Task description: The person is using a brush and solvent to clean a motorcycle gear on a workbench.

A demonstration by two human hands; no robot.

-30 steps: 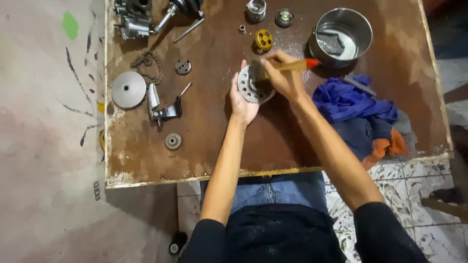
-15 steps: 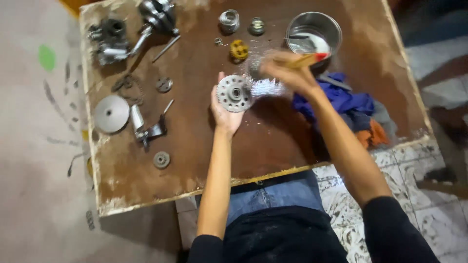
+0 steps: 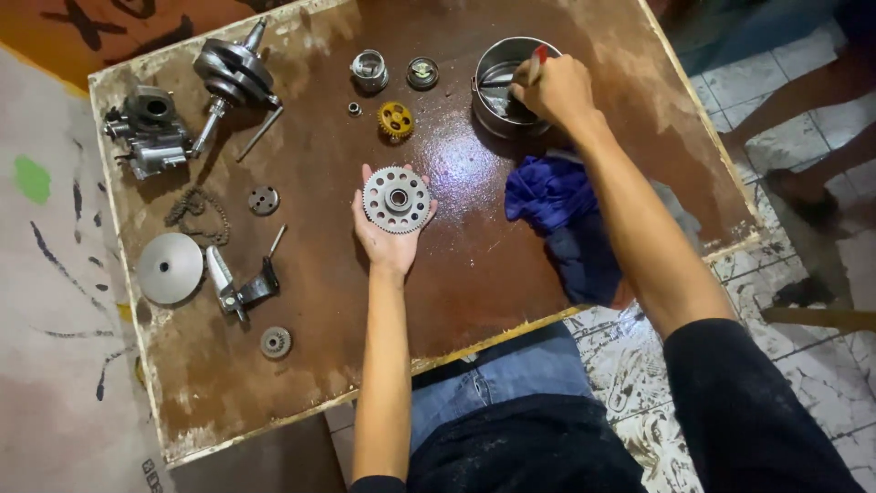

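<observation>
My left hand (image 3: pixel 388 239) lies palm up over the brown table (image 3: pixel 474 265), holding a round toothed metal gear (image 3: pixel 397 199) flat on its fingers. My right hand (image 3: pixel 554 89) reaches to the back right and grips a red-handled brush (image 3: pixel 538 57), whose head dips into a steel pot (image 3: pixel 497 87). The brush bristles are hidden inside the pot. A blue cloth (image 3: pixel 552 219) lies bunched beneath my right forearm.
A yellow gear (image 3: pixel 395 120), two small metal caps (image 3: pixel 370 69), a crankshaft (image 3: pixel 228 78), an engine casting (image 3: pixel 146 132), a chain (image 3: pixel 196 212), a grey disc (image 3: pixel 170 267), a bracket (image 3: pixel 242 288) and small round parts (image 3: pixel 275 342) are spread over the table's left half. Another person's legs (image 3: pixel 803 100) stand at the right.
My right hand has left the gear and carried the brush back to the steel pot. My left hand has lowered and turned the gear flat, facing up.
</observation>
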